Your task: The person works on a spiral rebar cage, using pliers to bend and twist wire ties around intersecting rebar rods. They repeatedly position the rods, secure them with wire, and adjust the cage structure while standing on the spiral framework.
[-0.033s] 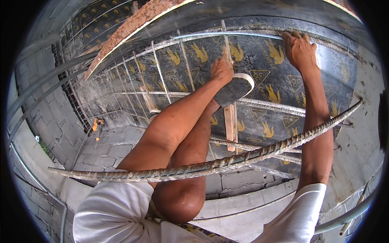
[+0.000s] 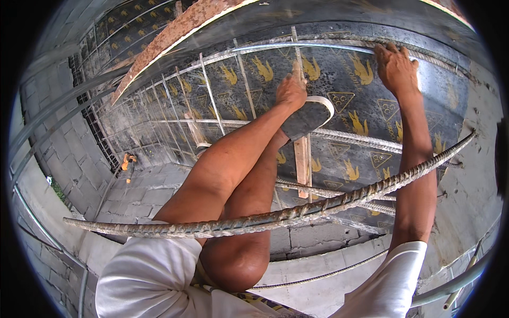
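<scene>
Left hand (image 2: 291, 92) is closed around a thin upright steel bar (image 2: 295, 40). Right hand (image 2: 397, 72) is half-curled over ribbed rebar (image 2: 436, 61) near the black formwork panel (image 2: 339, 77)'s top edge, can't tell if it's gripping.

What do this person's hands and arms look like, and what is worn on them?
The left hand and right hand are ungloved. The forearms are bare too, with no watch or band visible. Plain white short sleeves cover the upper arms.

Left arm (image 2: 233, 146) and right arm (image 2: 416, 153) reach forward, right fingers (image 2: 391, 47) bent.
</scene>
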`<state>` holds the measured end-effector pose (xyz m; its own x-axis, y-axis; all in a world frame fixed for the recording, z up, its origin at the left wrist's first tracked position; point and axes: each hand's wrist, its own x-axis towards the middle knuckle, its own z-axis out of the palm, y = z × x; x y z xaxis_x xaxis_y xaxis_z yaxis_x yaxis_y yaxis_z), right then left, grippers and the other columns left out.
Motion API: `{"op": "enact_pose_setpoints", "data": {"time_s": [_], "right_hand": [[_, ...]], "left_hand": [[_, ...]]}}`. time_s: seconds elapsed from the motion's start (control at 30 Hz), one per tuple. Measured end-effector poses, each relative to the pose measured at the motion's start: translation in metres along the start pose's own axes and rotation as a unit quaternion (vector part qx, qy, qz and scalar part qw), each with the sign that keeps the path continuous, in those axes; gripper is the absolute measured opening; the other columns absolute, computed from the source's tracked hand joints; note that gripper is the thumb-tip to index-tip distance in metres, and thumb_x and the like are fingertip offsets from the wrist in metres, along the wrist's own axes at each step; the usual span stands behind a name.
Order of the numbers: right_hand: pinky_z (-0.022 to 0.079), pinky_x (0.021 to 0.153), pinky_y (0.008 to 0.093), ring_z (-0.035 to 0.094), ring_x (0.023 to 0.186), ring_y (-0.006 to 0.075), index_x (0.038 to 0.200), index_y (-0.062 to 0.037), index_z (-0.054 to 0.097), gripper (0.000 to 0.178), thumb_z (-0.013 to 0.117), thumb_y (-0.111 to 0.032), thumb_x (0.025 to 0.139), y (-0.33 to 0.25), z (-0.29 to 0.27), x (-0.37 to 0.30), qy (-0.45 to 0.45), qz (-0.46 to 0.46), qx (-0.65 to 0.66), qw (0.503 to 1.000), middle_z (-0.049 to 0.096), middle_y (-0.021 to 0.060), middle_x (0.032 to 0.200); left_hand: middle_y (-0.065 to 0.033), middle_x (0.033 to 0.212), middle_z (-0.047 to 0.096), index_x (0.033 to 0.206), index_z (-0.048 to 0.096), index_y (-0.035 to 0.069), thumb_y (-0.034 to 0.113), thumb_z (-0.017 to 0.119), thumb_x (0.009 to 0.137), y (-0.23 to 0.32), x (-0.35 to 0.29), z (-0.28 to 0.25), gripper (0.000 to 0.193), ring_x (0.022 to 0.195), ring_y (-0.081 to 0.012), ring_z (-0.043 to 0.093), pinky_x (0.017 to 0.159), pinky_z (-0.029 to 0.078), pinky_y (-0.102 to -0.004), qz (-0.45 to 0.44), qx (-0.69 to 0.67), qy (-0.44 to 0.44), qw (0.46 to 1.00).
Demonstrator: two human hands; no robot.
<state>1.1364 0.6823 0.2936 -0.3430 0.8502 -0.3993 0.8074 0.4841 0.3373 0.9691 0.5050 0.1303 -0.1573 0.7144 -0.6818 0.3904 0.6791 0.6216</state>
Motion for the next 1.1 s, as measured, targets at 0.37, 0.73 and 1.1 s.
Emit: {"op": "enact_pose_setpoints", "data": {"time_s": [0.37,0.73,1.1], "right_hand": [[0.049,0.095,0.0591,0.058,0.119,0.0268,0.13,-0.0234,0.063,0.032,0.043,-0.022,0.106,0.01,0.001,-0.01,-0.023,0.004,-0.061,0.998,0.063,0.0057,0.124],[0.044,0.096,0.0618,0.053,0.126,0.0308,0.139,-0.0266,0.059,0.038,0.036,-0.027,0.108,-0.004,0.021,0.017,0.001,-0.009,-0.095,0.995,0.058,0.0059,0.138],[0.045,0.094,0.0617,0.056,0.12,0.0317,0.13,-0.0221,0.062,0.032,0.04,-0.026,0.107,0.003,0.024,0.003,0.005,-0.024,-0.036,0.999,0.06,0.0095,0.133]], "left_hand": [[-0.0206,0.142,0.057,0.163,0.01,0.015,0.025,0.052,0.103,-0.008,0.005,0.012,0.075,0.128,-0.0416,0.055,0.108,0.043,-0.0486,-0.009,0.03,0.004,1.0],[-0.0225,0.132,0.064,0.163,0.014,0.015,0.027,0.053,0.101,-0.008,0.005,0.008,0.074,0.123,-0.0435,0.059,0.106,0.044,-0.0494,-0.001,0.022,0.011,1.0],[-0.0257,0.133,0.062,0.162,0.018,0.008,0.023,0.054,0.1,0.002,-0.006,-0.006,0.072,0.123,-0.0443,0.059,0.107,0.042,-0.0493,0.023,-0.037,0.004,0.999]]}}
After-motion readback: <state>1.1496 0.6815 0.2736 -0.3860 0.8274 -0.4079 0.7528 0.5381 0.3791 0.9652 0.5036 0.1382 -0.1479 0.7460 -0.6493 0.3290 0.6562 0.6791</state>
